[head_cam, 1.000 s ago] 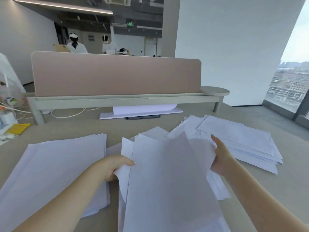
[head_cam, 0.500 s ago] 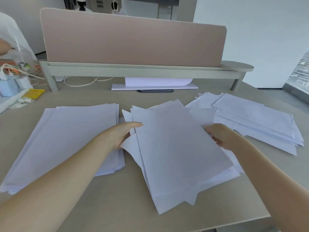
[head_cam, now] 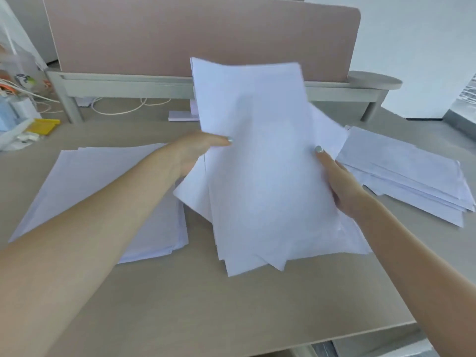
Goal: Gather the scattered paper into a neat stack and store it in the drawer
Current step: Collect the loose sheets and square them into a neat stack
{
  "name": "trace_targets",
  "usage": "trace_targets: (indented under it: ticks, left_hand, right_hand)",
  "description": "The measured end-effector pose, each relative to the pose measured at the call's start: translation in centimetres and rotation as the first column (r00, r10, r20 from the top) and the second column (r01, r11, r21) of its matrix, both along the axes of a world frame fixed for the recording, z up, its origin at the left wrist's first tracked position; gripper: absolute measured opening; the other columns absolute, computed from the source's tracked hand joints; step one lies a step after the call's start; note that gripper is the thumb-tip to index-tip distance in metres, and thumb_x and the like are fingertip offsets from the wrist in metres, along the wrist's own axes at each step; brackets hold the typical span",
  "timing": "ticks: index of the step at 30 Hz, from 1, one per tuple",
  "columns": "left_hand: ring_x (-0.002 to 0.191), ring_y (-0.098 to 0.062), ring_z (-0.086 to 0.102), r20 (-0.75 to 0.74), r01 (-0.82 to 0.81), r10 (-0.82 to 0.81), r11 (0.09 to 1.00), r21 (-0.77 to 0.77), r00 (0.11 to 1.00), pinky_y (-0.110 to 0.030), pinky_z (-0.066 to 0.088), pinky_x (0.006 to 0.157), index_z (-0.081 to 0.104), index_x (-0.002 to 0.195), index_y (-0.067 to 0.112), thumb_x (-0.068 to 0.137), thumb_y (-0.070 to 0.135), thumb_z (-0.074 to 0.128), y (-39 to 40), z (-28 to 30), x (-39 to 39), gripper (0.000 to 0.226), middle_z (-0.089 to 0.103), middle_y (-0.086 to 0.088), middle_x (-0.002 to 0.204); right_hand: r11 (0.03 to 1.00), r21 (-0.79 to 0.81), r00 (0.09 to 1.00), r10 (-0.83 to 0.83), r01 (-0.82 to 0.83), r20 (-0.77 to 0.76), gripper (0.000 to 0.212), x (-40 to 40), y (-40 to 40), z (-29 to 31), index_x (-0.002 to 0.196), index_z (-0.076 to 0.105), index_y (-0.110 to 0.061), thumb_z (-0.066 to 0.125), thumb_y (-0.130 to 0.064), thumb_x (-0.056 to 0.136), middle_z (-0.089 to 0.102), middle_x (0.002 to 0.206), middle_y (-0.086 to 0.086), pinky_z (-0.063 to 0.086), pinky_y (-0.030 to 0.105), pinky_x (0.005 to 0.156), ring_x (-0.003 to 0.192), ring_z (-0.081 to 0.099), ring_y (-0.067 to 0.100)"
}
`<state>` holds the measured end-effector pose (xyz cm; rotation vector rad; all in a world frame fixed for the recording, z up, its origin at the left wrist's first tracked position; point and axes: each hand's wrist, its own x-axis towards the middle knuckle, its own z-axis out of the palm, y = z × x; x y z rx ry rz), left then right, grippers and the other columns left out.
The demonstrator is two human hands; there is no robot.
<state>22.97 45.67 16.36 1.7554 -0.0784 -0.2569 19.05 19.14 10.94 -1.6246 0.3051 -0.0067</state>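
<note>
A loose bundle of white paper sheets (head_cam: 265, 171) stands tilted up in the middle of the desk, its lower edges uneven and close to the desk top. My left hand (head_cam: 195, 150) grips its left edge, thumb on the front. My right hand (head_cam: 340, 181) grips its right edge, thumb on the front too. A flat pile of paper (head_cam: 103, 186) lies on the left under my left forearm. Another fanned pile (head_cam: 412, 176) lies on the right. No drawer is in view.
The beige desk (head_cam: 231, 310) ends in a front edge at the lower right. A pink divider panel (head_cam: 195, 34) on a grey shelf rail (head_cam: 123, 85) blocks the back. Cables, a yellow item (head_cam: 43, 126) and clutter sit at the far left.
The middle bundle, lying flat half a second ago, is now raised upright between both hands. The view has tipped further down toward the desk.
</note>
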Motion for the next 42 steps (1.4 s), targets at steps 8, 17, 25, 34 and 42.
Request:
trace_targets:
  ticks: [8,17,25,34,42]
  left_hand:
    - [0.111,-0.017,0.050,-0.018,-0.127,0.127,0.991,0.040,0.992,-0.024,0.041,0.089,0.051,0.128,0.013,0.094,0.025,0.054,-3.0,-1.4,1.5,0.037,0.052,0.002,0.128]
    - [0.146,-0.032,0.006,-0.020,-0.162,0.246,0.695,0.701,0.969,-0.047,0.016,0.117,0.000,0.151,0.017,0.090,0.053,0.045,-1.6,-7.9,2.2,0.084,0.003,-0.008,0.160]
    - [0.131,-0.035,0.040,0.063,-0.152,0.169,0.583,0.798,0.984,-0.041,0.041,0.102,0.042,0.136,0.002,0.087,0.062,0.039,-1.5,-6.6,7.2,0.078,0.040,-0.019,0.144]
    - [0.051,-0.018,0.026,-0.084,0.056,0.005,0.710,0.702,0.996,-0.028,0.017,0.053,0.030,0.058,0.016,0.090,0.048,0.049,-4.6,-5.4,5.8,0.049,0.027,-0.001,0.057]
    - [0.072,-0.018,0.058,-0.370,-0.022,0.039,0.999,0.048,0.928,-0.030,0.048,0.062,0.060,0.094,0.014,0.095,0.029,0.052,-6.4,-4.6,4.0,0.017,0.061,-0.003,0.087]
  right_hand:
    - [0.996,-0.069,0.998,0.057,-0.059,-0.032,0.031,1.0,-3.2,2.0,0.109,0.067,-0.006,0.070,-0.014,0.079,0.074,0.092,0.009,0.058,0.037,0.072,0.075,0.071,0.023]
    - [0.813,-0.581,0.989,-0.115,0.041,-0.090,0.022,3.4,-4.4,-0.8,0.094,0.066,0.005,0.066,-0.010,0.078,0.059,0.076,0.012,0.040,0.030,0.062,0.067,0.055,0.022]
    - [0.849,-0.426,0.949,-0.297,0.312,0.104,0.008,-0.5,-3.3,-3.0,0.083,0.059,-0.010,0.051,-0.012,0.081,0.064,0.075,0.006,0.038,0.028,0.054,0.068,0.059,0.031]
    - [0.845,-0.416,0.941,-0.279,0.336,0.193,0.028,-0.4,-4.1,-3.6,0.104,0.058,-0.027,0.045,-0.012,0.084,0.065,0.078,0.003,0.037,0.029,0.056,0.064,0.053,0.020]
    - [0.848,-0.411,0.942,-0.287,0.335,0.177,0.032,-0.4,-4.2,-4.1,0.113,0.055,-0.020,0.045,-0.012,0.084,0.063,0.082,0.002,0.034,0.027,0.053,0.061,0.051,0.016]
